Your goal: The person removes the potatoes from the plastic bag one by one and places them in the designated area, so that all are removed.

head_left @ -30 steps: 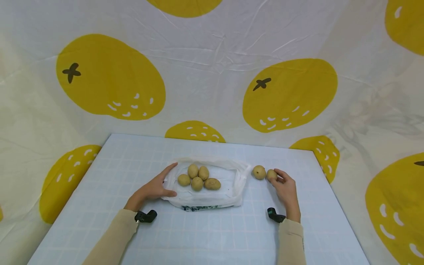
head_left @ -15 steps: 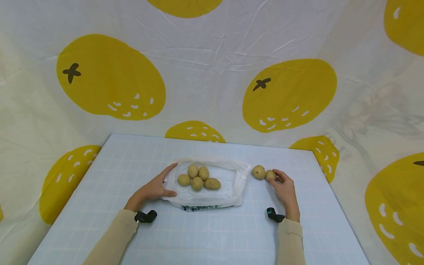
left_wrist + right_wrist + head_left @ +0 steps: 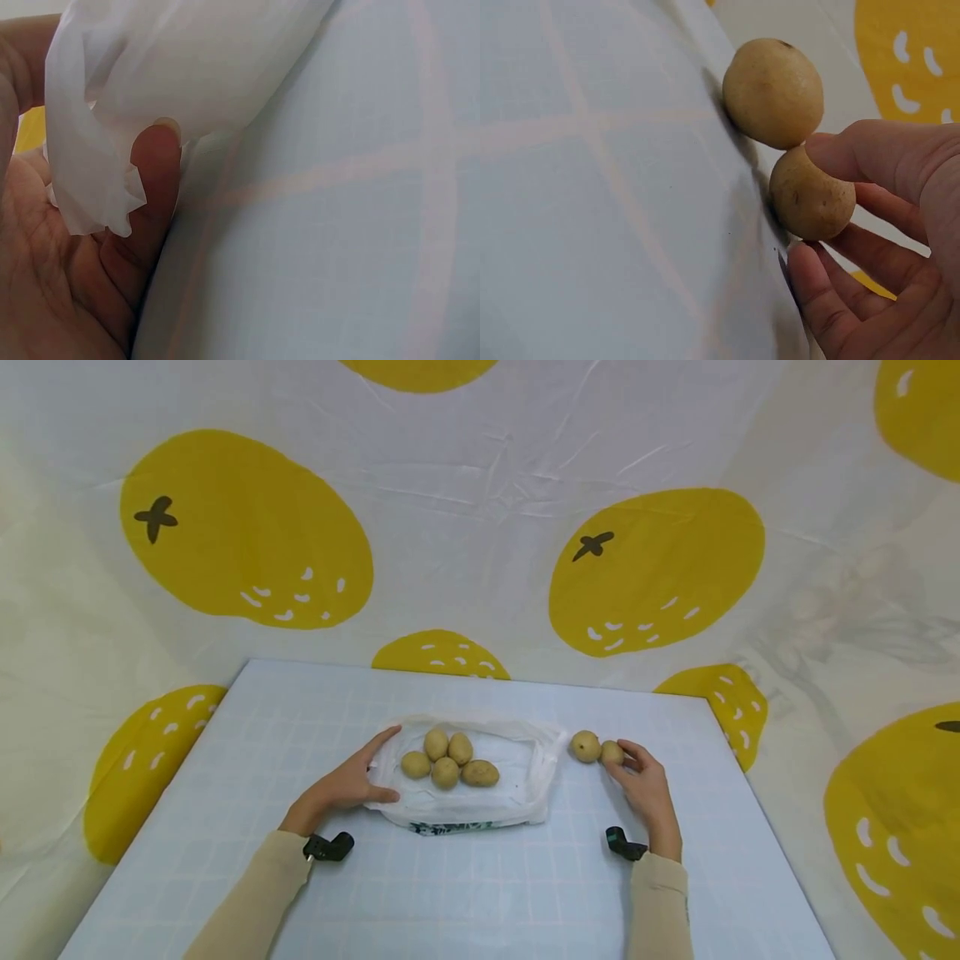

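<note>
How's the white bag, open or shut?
Open: the white bag is spread wide at the top, and five potatoes show inside.

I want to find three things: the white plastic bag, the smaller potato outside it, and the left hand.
White plastic bag [image 3: 480,815]: head view, on its near wall.
Smaller potato [image 3: 812,199]: right wrist view, on its middle.
Left hand [image 3: 347,783]: head view, on its back.

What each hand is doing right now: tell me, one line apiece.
Left hand: holding the left end of the white plastic bag.
Right hand: holding a small potato between thumb and fingers, outside the bag.
</note>
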`<action>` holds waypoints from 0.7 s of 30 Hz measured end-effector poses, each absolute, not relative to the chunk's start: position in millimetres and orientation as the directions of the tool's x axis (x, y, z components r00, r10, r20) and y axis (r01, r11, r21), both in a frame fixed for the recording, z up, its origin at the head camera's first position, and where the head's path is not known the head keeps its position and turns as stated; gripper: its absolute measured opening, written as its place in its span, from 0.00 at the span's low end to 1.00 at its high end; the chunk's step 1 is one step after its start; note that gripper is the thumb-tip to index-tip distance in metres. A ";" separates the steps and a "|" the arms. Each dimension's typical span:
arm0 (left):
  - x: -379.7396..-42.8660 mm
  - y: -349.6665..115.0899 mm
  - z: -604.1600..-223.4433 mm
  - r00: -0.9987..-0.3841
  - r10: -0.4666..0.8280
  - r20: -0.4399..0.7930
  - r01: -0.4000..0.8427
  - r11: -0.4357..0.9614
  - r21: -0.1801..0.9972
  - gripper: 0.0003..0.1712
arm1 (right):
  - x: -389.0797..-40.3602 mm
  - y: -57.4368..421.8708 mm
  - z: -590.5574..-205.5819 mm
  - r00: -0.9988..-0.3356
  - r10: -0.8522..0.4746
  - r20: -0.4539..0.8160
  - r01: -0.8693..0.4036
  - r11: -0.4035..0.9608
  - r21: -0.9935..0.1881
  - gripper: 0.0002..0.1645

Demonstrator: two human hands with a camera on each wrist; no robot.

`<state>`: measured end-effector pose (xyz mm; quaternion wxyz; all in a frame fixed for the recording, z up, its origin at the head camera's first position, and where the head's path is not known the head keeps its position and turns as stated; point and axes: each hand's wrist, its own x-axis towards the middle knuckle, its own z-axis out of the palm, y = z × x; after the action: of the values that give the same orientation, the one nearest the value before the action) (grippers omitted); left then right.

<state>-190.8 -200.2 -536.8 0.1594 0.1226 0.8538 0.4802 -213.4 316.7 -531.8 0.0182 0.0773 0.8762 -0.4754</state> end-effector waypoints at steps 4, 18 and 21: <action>-191.9 -199.9 -536.3 -0.919 0.366 -0.148 0.059 0.498 0.865 0.68 | -212.1 319.2 -525.4 -0.989 0.098 -0.112 0.147 0.550 -0.822 0.41; -192.2 -198.9 -538.2 -0.917 0.379 -0.121 0.087 0.488 0.869 0.68 | -206.7 314.3 -490.5 -0.983 0.104 -0.152 0.182 0.665 -0.725 0.46; -192.1 -199.1 -537.8 -0.918 0.379 -0.119 0.087 0.484 0.871 0.68 | -207.5 309.9 -483.5 -0.990 0.083 -0.111 0.138 0.673 -0.726 0.44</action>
<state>-192.1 -199.1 -537.8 0.1494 0.1372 0.8483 0.4892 -207.5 309.9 -483.5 0.0344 0.0604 0.9141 -0.3996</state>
